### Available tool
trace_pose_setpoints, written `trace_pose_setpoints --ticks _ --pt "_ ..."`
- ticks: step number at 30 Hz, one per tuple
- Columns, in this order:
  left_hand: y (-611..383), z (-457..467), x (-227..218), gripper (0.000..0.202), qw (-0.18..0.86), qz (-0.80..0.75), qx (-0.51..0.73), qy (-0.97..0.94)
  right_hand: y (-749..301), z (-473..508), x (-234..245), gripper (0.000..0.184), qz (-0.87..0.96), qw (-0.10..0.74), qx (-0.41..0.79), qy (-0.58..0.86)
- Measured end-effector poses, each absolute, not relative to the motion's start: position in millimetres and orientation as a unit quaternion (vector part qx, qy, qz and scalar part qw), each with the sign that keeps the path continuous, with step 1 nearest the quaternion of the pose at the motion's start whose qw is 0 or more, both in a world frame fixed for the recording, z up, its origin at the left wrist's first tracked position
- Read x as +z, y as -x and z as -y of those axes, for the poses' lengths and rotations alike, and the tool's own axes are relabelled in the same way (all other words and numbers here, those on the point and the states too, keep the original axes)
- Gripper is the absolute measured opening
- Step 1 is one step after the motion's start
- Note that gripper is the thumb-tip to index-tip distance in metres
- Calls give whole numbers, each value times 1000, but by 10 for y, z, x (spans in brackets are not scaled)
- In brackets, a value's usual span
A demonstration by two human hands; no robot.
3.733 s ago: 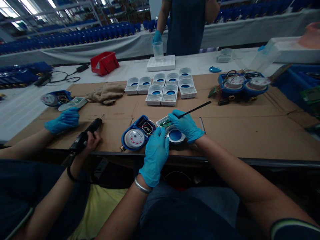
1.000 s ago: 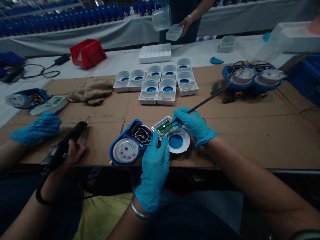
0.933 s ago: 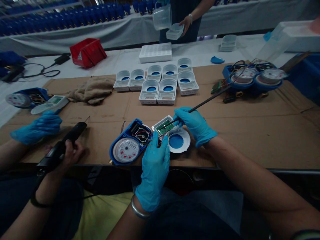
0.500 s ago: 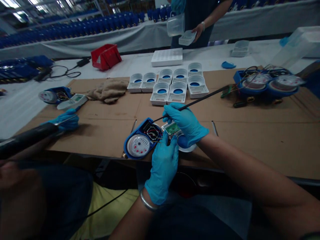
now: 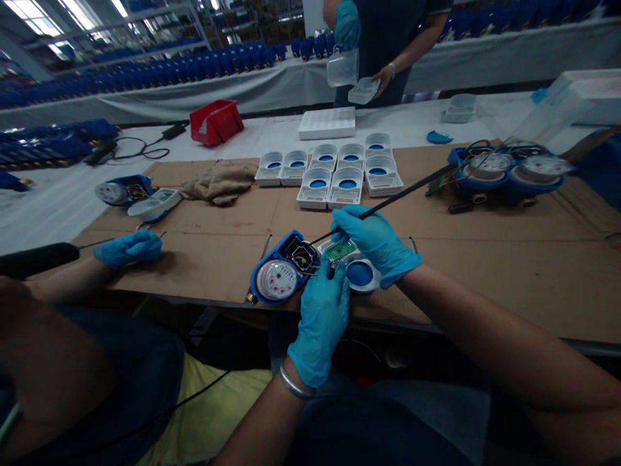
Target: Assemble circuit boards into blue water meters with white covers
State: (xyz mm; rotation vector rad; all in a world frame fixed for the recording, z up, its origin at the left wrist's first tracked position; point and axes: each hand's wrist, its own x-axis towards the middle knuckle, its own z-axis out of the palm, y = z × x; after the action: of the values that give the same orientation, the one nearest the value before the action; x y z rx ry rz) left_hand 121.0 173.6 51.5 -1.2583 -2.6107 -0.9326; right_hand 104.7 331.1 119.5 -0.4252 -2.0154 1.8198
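Observation:
In my gloved right hand (image 5: 381,246) is a long thin black rod (image 5: 402,195), its tip pointing down at the open wiring compartment of a blue water meter (image 5: 276,279). That meter lies near the front edge, its round dial facing up and loose wires in the compartment. My gloved left hand (image 5: 323,317) is closed just right of the meter, fingertips pinched around a small dark piece and thin wires. Under the fingers sits a green circuit board (image 5: 339,250) in a white housing. A white cover with a blue round window (image 5: 359,274) lies below my right hand.
Several white covers (image 5: 347,188) stand mid-table, with a rag (image 5: 220,182) and red bin (image 5: 216,123) to their left. Wired blue meters (image 5: 490,171) sit at right. A co-worker's gloved hand (image 5: 129,249) is at left; another person holds a clear jug (image 5: 342,68) behind.
The view has shifted slightly, so the table items sit a little lower. My hands keep their holds beside the meter. At left, the co-worker's dark-handled tool has drawn away.

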Motion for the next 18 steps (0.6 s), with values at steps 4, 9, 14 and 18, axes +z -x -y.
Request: trace_pose_setpoints --ticks 4,9,14,18 --pt "-1260 -1629 579 47 56 860 -278 423 -1369 -3570 1339 48 694 256 658 139" --pt "-1141 -1172 751 57 159 804 -265 507 -1919 -3819 1039 38 821 228 521 49" --pt "-779 -769 969 67 215 834 -137 490 -2262 -3744 664 51 902 153 396 -85" --pt "-634 -779 992 79 150 867 -17 475 -2262 -3604 644 40 896 164 402 -98"
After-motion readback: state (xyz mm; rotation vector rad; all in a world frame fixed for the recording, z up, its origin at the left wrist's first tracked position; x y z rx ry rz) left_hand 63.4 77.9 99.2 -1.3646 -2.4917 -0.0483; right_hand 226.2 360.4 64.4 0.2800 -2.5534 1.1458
